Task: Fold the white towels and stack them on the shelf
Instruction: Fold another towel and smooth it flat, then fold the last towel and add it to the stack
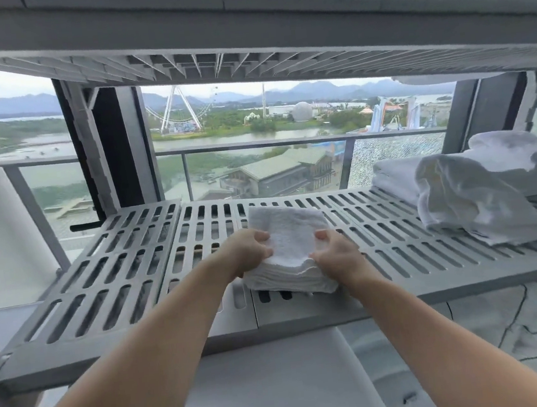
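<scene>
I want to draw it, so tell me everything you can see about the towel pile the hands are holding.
The towel pile is white, fluffy terry cloth, folded square, with several layers showing at its front edge. It lies flat on the grey slotted shelf, near the front edge. The left hand and right hand grip its sides.

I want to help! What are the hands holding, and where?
The folded white towel stack on the shelf: the left hand grips its left side, the right hand its right side.
</scene>
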